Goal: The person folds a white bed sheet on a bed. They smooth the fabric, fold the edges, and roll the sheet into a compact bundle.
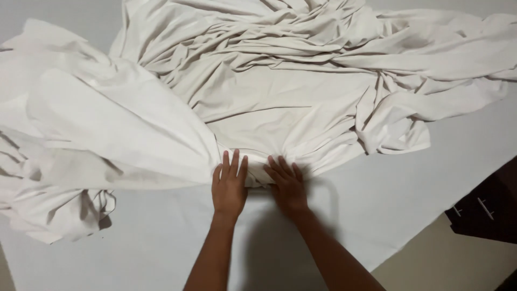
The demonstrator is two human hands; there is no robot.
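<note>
A large cream sheet [269, 102] lies crumpled over a white bed surface [409, 178]. Its near edge bunches in folds in front of me. My left hand [229, 186] lies flat, fingers spread, pressing on that near edge. My right hand [288, 183] rests palm down just beside it on the same edge, fingers apart. Neither hand is closed around the cloth. A big fold of the sheet [97, 124] is heaped at the left.
The bed's right corner ends at the lower right, where beige floor [447, 258] shows. A dark cabinet with metal handles [487, 207] stands at the right edge. More bunched cloth [441, 59] trails toward the upper right.
</note>
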